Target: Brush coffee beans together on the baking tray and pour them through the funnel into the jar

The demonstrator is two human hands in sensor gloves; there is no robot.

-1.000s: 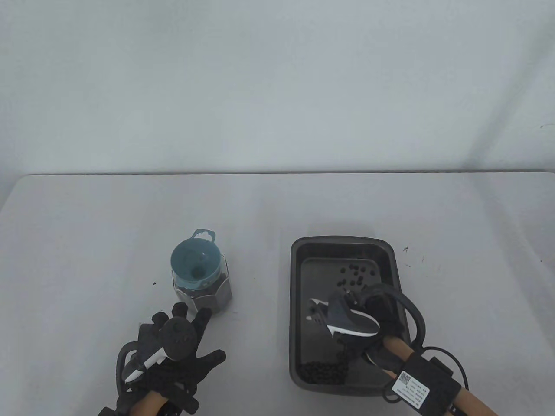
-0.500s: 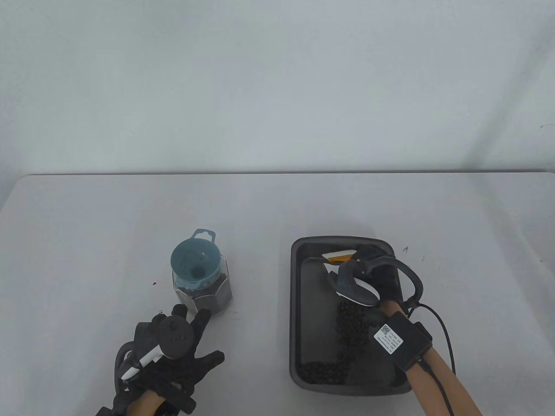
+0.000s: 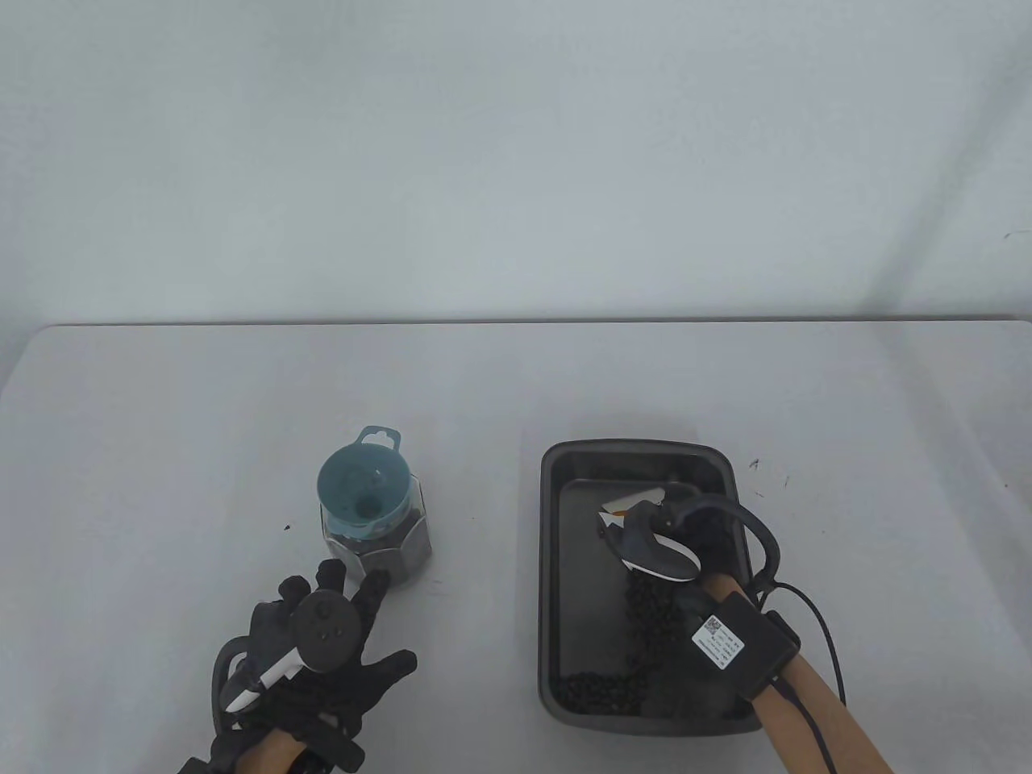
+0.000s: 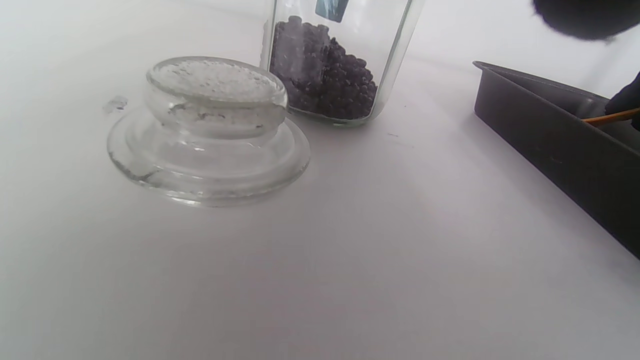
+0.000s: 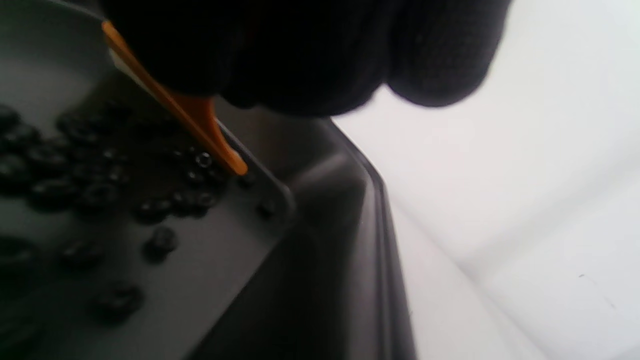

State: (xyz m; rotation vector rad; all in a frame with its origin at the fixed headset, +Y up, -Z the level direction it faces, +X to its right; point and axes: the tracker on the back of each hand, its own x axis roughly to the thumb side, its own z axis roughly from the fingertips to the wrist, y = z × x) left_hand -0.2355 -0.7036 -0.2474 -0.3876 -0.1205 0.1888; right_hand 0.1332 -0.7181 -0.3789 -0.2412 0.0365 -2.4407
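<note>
A dark baking tray (image 3: 551,564) lies at the right, with coffee beans (image 3: 651,613) in a strip down its middle and a pile at its near end. My right hand (image 3: 700,538) grips an orange-and-white scraper (image 3: 634,505) inside the tray's far half; its orange edge (image 5: 175,107) stands on the tray floor beside loose beans (image 5: 75,180). A glass jar (image 3: 385,548), part full of beans, carries a blue funnel (image 3: 363,484). My left hand (image 3: 363,645) lies flat on the table just in front of the jar, fingers spread, holding nothing.
The jar's glass lid (image 4: 207,130) rests on the table next to the jar (image 4: 325,70). The tray's side wall (image 4: 555,145) rises to the right of it. A few dark specks mark the white table (image 3: 201,451).
My right hand carried the scraper from the tray's near half to its far end, then drew it back a little toward me. The far scattered beans are no longer seen. The left hand barely moved.
</note>
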